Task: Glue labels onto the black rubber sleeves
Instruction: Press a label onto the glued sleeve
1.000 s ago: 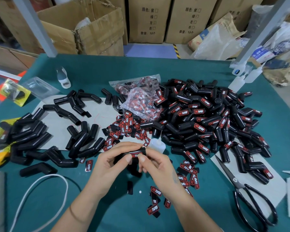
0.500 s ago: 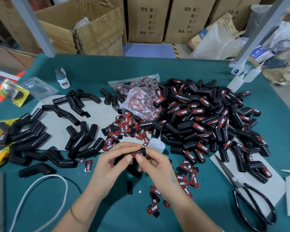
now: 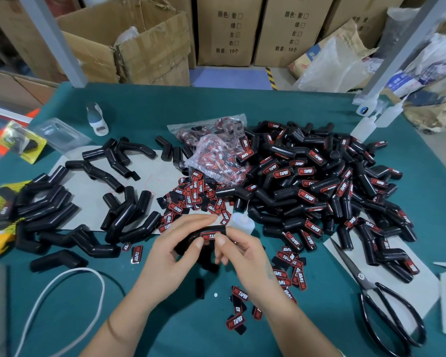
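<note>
Head view: with left hand [image 3: 175, 251] gripping the sleeve [image 3: 191, 240] above the worktop [image 3: 165, 318] and right hand [image 3: 240, 251] pinching its label [image 3: 209, 235], press both thumbs flat, edges first, till glue grabs

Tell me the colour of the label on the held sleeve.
Black with red-and-white lettering and red edging, on the label; head view.

Right hand [image 3: 238, 249] thumb now on label [image 3: 209, 235]
</note>
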Available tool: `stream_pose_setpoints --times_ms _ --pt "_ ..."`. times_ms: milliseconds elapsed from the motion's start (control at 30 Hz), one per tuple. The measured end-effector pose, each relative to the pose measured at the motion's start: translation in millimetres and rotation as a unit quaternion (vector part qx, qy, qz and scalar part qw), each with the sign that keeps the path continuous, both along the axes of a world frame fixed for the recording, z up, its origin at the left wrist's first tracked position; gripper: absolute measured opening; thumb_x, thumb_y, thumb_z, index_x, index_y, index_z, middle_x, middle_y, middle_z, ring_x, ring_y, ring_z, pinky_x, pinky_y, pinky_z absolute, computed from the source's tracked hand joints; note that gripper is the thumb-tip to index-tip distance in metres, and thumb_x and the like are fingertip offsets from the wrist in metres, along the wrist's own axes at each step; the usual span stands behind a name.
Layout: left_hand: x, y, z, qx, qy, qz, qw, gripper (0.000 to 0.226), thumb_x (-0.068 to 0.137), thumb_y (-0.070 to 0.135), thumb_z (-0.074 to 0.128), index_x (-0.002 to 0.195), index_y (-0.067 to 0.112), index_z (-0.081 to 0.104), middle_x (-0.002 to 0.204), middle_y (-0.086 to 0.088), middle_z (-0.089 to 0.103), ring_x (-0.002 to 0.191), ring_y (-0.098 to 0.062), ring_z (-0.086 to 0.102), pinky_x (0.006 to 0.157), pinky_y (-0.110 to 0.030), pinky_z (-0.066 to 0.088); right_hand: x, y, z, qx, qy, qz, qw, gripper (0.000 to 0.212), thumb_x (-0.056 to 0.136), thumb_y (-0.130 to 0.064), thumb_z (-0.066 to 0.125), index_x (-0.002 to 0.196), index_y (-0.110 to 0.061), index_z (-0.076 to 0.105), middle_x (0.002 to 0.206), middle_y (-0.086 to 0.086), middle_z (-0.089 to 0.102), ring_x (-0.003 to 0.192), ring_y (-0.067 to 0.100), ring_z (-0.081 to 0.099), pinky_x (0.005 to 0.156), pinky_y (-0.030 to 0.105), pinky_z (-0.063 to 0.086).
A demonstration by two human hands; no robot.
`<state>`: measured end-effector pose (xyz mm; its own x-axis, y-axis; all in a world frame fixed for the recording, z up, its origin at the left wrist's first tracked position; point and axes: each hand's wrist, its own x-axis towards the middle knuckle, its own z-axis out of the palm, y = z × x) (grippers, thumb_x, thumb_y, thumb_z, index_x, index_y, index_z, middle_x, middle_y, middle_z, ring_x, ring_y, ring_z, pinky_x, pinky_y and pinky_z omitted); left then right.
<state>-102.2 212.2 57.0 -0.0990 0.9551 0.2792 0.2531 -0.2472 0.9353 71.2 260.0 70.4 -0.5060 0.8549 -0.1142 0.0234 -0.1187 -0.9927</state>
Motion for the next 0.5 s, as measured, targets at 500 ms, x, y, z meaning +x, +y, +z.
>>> stream_pose_setpoints --times_ms 500 --pt "4.7 -0.8 -2.2 0.072 0.065 0.086 0.992 0.016 0.096 0.021 0.065 0.110 0.027 0.067 0.121 0.011 0.068 0.117 -0.017 0.066 0.101 -0.032 0.051 -0.3 -0.8 -1.7 -0.047 0.060 0.009 0.997 0.042 0.106 -0.045 0.051 0.073 -0.024 0.067 0.069 0.002 0.067 0.057 0.009 0.047 0.063 0.015 0.043"
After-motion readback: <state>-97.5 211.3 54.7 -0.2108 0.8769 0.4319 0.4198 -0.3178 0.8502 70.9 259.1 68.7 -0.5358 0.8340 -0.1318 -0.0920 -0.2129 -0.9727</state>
